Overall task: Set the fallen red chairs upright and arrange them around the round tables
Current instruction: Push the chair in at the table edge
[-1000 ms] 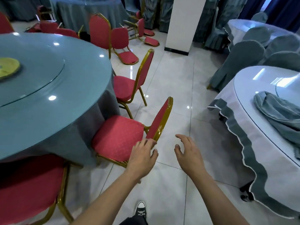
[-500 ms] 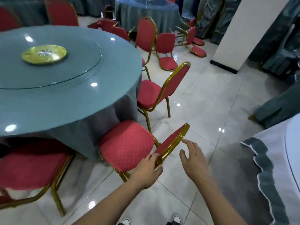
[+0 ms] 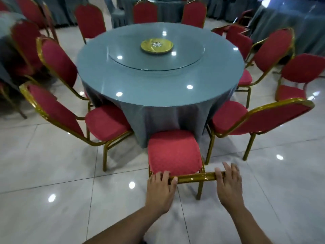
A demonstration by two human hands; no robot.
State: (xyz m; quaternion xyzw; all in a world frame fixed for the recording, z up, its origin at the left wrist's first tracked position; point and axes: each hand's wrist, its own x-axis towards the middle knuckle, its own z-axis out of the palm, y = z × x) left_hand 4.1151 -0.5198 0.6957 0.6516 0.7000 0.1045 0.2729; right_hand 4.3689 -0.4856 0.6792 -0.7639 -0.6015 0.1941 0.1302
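A red chair with a gold frame (image 3: 174, 154) stands upright right in front of me, its seat facing the round grey-blue table (image 3: 158, 80). My left hand (image 3: 161, 188) grips the left end of the chair's gold top rail, thumb under it. Over the right end of the same rail my right hand (image 3: 228, 185) curls its fingers. Two more upright red chairs flank it, one on the left (image 3: 105, 120) and one on the right (image 3: 246, 120). Several others ring the table.
A gold plate (image 3: 156, 45) sits on the glass turntable (image 3: 156, 57). Another red chair (image 3: 297, 76) stands apart at the right. Other draped tables stand at the left edge (image 3: 7, 50) and at the far right (image 3: 290, 22). Glossy tiled floor lies around me.
I have turned to face the table squarely. Both hands, which were reaching toward the chair's back, now hold its top rail, and the chair sits centred in front of me.
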